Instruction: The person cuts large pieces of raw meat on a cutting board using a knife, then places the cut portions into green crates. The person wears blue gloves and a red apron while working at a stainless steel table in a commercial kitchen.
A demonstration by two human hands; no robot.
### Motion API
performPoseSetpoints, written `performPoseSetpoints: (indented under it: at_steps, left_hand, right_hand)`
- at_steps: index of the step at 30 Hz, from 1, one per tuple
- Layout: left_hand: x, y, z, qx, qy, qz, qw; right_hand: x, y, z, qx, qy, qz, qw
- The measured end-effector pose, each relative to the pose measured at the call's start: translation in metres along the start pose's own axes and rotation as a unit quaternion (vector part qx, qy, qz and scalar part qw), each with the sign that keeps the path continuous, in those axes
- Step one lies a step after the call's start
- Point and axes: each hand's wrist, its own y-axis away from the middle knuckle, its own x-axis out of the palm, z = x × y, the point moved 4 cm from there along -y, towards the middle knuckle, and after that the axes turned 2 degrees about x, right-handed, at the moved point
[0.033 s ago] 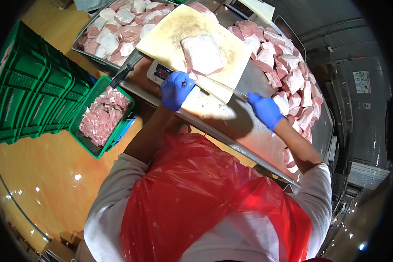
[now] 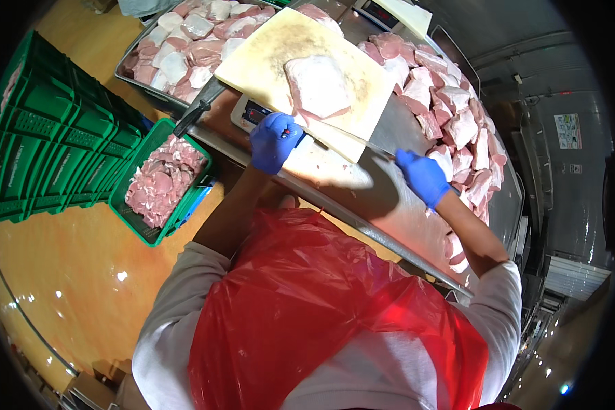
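Observation:
My left hand, in a blue glove, is closed in a fist at the near edge of the cutting board. A small dark and red end, perhaps of a handle, shows in the fist; the rest is hidden. My right hand, also blue-gloved, is wrapped round the end of a long slim metal tool, seemingly a knife. It slants up-left over the board's corner toward my left fist; whether it touches is unclear. A large pale piece of raw meat lies on the yellowish cutting board, beyond both hands.
A black-handled knife lies left of the board. A scale sits partly under it. Raw meat fills a metal tray at far left. More meat pieces are heaped right. Green crates and a meat-filled green bin stand left.
My right hand has shifted slightly right and nearer to me, with the slim tool. My left hand has barely moved, and the meat on the board stays put.

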Motion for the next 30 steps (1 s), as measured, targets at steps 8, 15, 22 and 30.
performPoseSetpoints:
  at_steps: [8, 15, 22, 30]
  left_hand:
    - [-0.004, 0.001, 0.003, -0.026, 0.072, 0.000, 0.997]
    - [-0.022, 0.002, 0.007, -0.062, 0.069, -0.064, 0.994]
    - [-0.195, 0.032, 0.090, -0.168, -0.142, -0.120, 0.968]
    - [-0.088, -0.135, 0.061, 0.018, 0.061, 0.185, 0.981]
  right_hand:
    - [-0.046, -0.075, 0.101, 0.019, -0.176, -0.122, 0.977]
    - [-0.022, -0.047, 0.058, 0.036, -0.183, -0.017, 0.982]
    - [0.010, 0.052, 0.000, 0.072, -0.272, -0.135, 0.950]
    - [0.035, -0.053, 0.036, 0.170, -0.706, -0.257, 0.637]
